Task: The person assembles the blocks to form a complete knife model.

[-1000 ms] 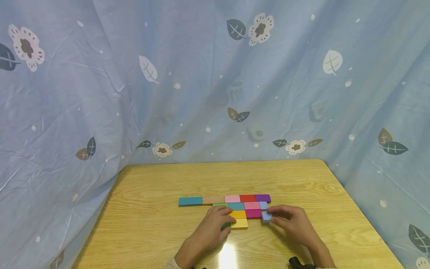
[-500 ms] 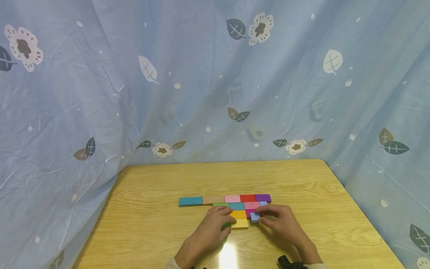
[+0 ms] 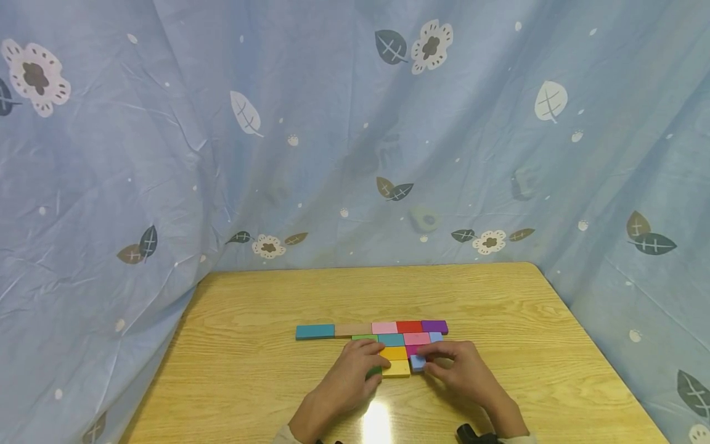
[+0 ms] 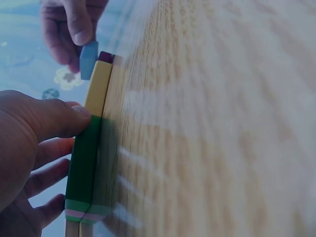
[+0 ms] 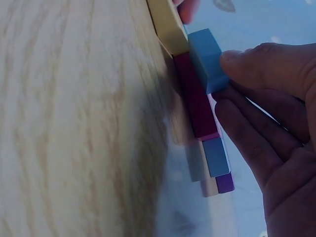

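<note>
My right hand [image 3: 463, 373] pinches a small light blue block [image 3: 417, 364] between thumb and fingers. In the head view, the block is just right of the pale yellow block [image 3: 397, 369] and in front of the magenta block [image 3: 412, 350]. The right wrist view shows the light blue block [image 5: 203, 57] tilted over the magenta block [image 5: 195, 98]. My left hand [image 3: 349, 376] rests on the left side of the laid blocks, fingers spread. Its thumb touches the near side where the dark green block [image 4: 84, 163] meets the yellow one [image 4: 99, 84]. The left hand hides several blocks.
Behind, a row holds a teal block [image 3: 314, 332], a tan block [image 3: 352, 330], and pink, red and purple ones. The second row ends in another light blue block [image 3: 436, 337]. The wooden table [image 3: 249, 382] meets a patterned curtain [image 3: 333, 154].
My right hand has carried the light blue block leftward, then slightly nearer, from the right of the magenta block to the right of the yellow one. The left hand has stayed put.
</note>
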Demonstrator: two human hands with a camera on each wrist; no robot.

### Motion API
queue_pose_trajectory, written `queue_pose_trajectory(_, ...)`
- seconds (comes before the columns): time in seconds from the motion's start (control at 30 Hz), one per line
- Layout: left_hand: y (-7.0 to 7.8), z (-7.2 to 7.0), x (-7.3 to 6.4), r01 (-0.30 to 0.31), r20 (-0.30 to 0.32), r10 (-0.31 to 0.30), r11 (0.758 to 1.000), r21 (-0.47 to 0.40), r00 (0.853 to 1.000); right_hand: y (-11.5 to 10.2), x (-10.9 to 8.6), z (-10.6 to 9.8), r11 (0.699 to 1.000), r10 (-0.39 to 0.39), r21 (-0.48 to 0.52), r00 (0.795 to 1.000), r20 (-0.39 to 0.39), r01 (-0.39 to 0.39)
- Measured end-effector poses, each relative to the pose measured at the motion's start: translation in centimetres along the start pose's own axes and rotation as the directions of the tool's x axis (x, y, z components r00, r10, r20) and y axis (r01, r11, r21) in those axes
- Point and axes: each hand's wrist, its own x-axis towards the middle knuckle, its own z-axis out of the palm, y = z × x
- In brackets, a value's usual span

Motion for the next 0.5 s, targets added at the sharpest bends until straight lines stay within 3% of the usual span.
queue_pose_trajectory(0.5, 0.08, 0.05, 0.12, 0.010, 0.003, -0.010, 1.000, 0.001, 1.000, -0.70, 0.21, 0.38, 0.992, -0.088, -0.088, 0.996, 0.028, 0.090)
